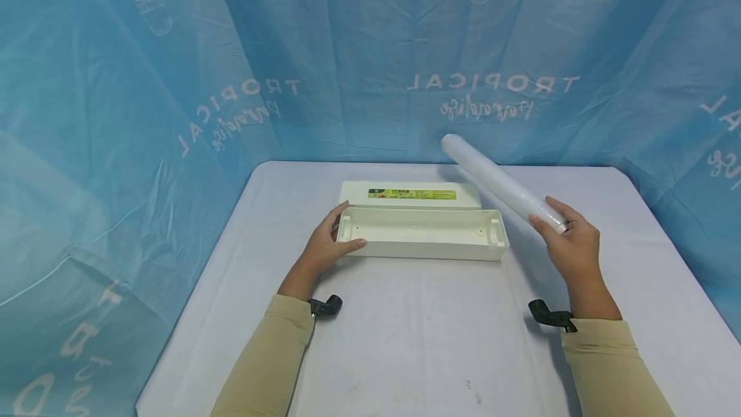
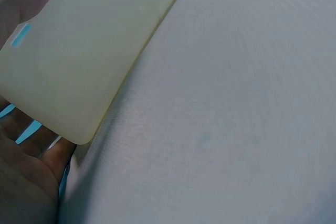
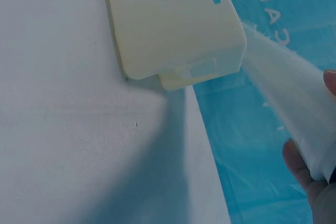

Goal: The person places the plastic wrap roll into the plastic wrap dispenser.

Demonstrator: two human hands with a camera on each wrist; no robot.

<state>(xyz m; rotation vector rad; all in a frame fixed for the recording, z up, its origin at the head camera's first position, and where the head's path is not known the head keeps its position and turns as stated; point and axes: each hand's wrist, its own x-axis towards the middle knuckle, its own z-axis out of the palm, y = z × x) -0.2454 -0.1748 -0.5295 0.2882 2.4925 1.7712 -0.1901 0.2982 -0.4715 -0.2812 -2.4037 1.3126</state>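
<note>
My left hand (image 1: 324, 248) grips the left end of an opened off-white plastic wrap dispenser box (image 1: 428, 250), thumb on its front wall. The long tray looks hollow, with nothing inside. Behind it lies the lid (image 1: 354, 194), which bears a yellow-green label (image 1: 412, 194). To the right, my right hand (image 1: 579, 250) holds a roll of clear plastic wrap (image 1: 499, 180) by its near end. That roll slants up and leftward above the table, apart from the box. In the left wrist view the thumb lies over the front wall (image 2: 79, 61); the right wrist view shows the roll (image 3: 289, 90) beside the box.
A white-covered table (image 1: 422, 333) carries the box, with small dark specks on the cloth near the front. Blue printed curtains (image 1: 370, 50) hang behind the table and at both sides. Dark wrist mounts (image 1: 327, 305) sit at both cuffs.
</note>
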